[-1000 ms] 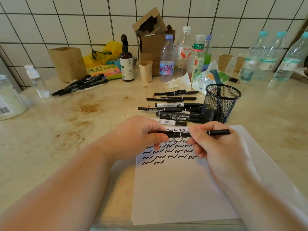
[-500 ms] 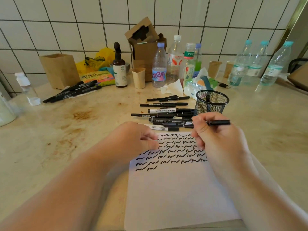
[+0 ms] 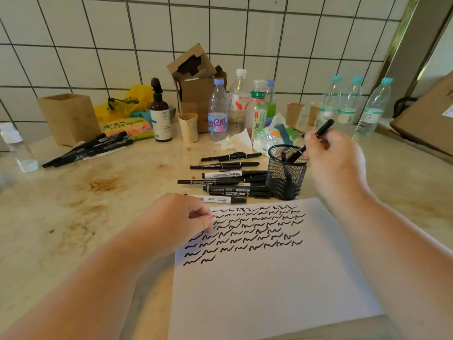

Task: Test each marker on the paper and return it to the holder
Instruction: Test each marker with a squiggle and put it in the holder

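Observation:
My right hand grips a black marker, tilted, its lower end dipping into the black mesh holder. Another marker stands inside the holder. My left hand rests with fingers curled on the left edge of the white paper, which bears several rows of black squiggles. A pile of black markers lies on the counter just left of the holder, beyond the paper.
A second bunch of markers lies far left near a brown box. Bottles, paper cups, a pump bottle and crumpled tissue line the tiled wall. More water bottles stand at the right.
My right hand carried the capped marker from above the paper up and right to the holder, tipping it downward into the opening. My left hand let go of the marker and settled on the paper.

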